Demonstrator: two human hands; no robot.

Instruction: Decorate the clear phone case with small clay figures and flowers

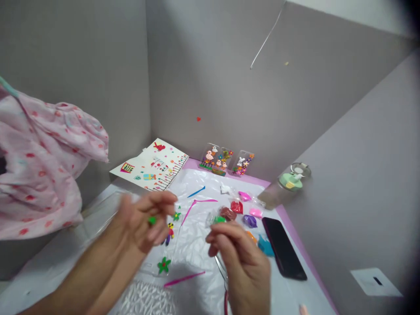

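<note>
Over the plastic-covered table [197, 245], left hand [144, 221] fingers pinch green clay [152, 220]; right hand [241, 258] fingers grip a clay bag [215, 218].

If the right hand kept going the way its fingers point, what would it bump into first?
Probably the small bag of green clay right at the right hand's fingertips, then the red clay bags behind it. Depth is hard to judge from this single view.
</note>
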